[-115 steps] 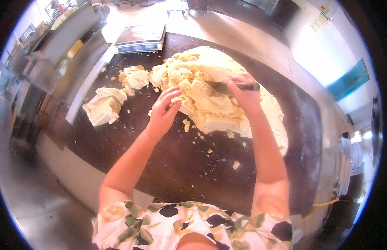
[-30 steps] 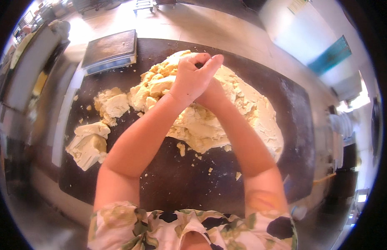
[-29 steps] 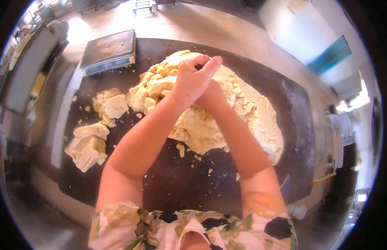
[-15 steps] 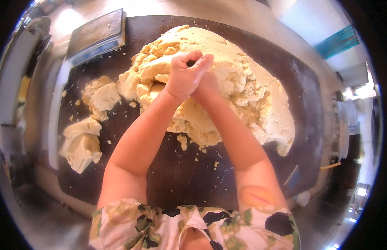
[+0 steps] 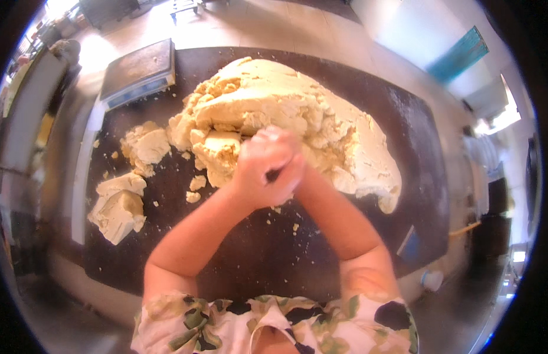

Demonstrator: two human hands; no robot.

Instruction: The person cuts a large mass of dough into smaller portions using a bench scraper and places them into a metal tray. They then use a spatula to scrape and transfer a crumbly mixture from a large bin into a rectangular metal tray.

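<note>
One big mound of pale dough (image 5: 312,109) fills the middle here, its top smooth along the far side, its near face broken and craggy. And look at the grip: it's right at the near edge, with the mound spreading beyond it and out to both sides, and a cracked shelf of dough just to its left. Two hands, clasped together. The left hand (image 5: 256,177) is closed round one dark handle (image 5: 272,175), only its end peeping out of the fist. The right hand (image 5: 295,168) is pressed in alongside, blurred and partly covered; whether its fingers wrap the handle too, I can't tell, nor whether the knuckles touch the dough.

Outward now, to the left: two small chunks (image 5: 198,182) near the mound, then two larger lumps, a crumbly lump (image 5: 147,144) just beside it and a blocky lump (image 5: 117,212) nearer the person. Crumbs everywhere, too many to count! All of it sits on one dark table (image 5: 244,259). One flat-topped scale (image 5: 138,69) at the far left corner, one blue-edged flat piece (image 5: 409,243) at the near right, and one whitish container (image 5: 431,280) just past the table's edge.
</note>
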